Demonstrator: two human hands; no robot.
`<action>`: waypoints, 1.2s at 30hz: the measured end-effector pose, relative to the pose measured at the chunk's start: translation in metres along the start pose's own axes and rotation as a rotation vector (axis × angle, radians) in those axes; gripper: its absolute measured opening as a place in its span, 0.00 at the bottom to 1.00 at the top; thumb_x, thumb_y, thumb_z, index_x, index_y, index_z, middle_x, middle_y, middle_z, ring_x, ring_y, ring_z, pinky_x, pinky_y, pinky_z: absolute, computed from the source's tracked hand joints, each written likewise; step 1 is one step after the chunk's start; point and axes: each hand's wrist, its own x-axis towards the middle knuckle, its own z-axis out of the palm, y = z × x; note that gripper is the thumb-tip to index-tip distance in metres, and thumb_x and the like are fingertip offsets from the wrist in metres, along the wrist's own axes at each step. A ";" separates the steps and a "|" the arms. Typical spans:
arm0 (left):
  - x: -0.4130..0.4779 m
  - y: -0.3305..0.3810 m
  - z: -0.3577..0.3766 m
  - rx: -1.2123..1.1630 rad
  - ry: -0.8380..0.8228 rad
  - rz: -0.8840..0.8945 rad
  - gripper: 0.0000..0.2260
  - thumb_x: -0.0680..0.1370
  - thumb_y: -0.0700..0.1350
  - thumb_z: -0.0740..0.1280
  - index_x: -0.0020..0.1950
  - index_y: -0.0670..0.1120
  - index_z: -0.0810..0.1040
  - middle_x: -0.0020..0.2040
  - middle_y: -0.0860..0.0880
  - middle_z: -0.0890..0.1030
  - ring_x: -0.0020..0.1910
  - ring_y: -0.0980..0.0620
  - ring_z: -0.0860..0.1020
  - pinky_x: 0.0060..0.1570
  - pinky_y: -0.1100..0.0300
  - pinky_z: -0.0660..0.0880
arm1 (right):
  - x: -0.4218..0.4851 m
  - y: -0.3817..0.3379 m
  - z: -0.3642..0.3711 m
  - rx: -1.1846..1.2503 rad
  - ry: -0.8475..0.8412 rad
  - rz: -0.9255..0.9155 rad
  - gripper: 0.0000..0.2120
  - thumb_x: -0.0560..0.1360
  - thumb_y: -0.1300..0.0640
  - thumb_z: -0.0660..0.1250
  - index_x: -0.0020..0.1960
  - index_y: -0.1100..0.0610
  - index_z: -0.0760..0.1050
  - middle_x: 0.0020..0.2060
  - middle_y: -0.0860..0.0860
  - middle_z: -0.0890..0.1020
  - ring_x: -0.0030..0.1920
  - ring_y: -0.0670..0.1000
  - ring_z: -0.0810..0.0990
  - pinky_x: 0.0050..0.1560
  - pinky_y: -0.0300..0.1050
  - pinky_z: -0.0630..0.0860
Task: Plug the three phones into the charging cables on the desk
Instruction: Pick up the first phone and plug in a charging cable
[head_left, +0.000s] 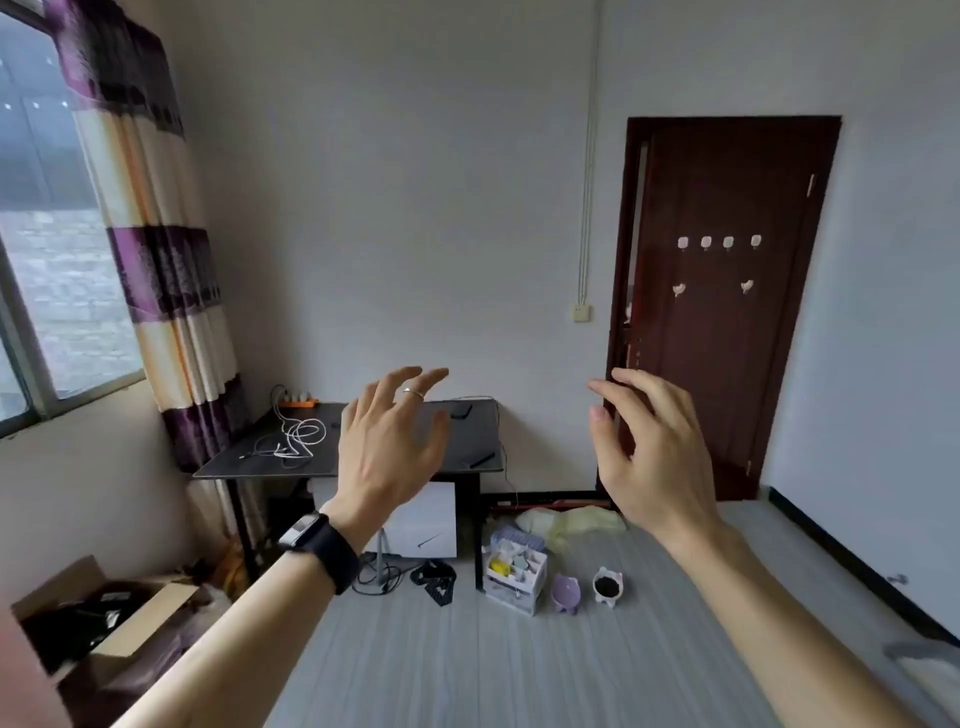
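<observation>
phones: only two dark slabs can be made out on the black desk (270, 465), one phone (460, 411) near the far edge and another phone (482, 459) at the near right corner; a third may lie behind the left hand, but that is hidden. the charging cables (297, 439) lie in a loose white tangle on the desk's left part, running back to an orange power strip (297, 401) by the curtain (156, 249). nothing is plugged in yet, so this looks like the very start, the approach.

left hand (387, 457) and right hand (657, 457) are both raised in the air, fingers spread, holding nothing and well short of the desk. next comes walking up and picking a phone and a cable end.

the floor ahead is open; clutter sits under and beside the desk, a cardboard box (98, 623) to the left, a door (727, 301) to the right.
</observation>
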 end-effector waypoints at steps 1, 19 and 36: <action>-0.005 0.001 0.006 -0.008 -0.033 0.000 0.20 0.77 0.53 0.63 0.70 0.60 0.70 0.66 0.53 0.75 0.62 0.47 0.73 0.62 0.49 0.68 | -0.009 0.005 0.001 0.018 -0.019 0.011 0.18 0.79 0.48 0.59 0.62 0.53 0.81 0.62 0.50 0.80 0.64 0.54 0.74 0.62 0.53 0.75; -0.040 -0.063 0.202 0.045 -0.379 -0.159 0.19 0.78 0.52 0.63 0.70 0.57 0.72 0.60 0.52 0.79 0.61 0.48 0.74 0.62 0.53 0.66 | -0.076 0.140 0.165 -0.007 -0.393 0.163 0.19 0.78 0.45 0.57 0.57 0.51 0.82 0.54 0.45 0.85 0.60 0.52 0.77 0.61 0.52 0.75; 0.162 -0.258 0.412 0.046 -0.396 -0.216 0.19 0.77 0.53 0.62 0.69 0.58 0.72 0.62 0.55 0.80 0.64 0.50 0.74 0.65 0.52 0.68 | 0.088 0.223 0.484 -0.036 -0.600 0.142 0.21 0.79 0.44 0.55 0.64 0.48 0.78 0.61 0.43 0.82 0.66 0.51 0.73 0.65 0.47 0.70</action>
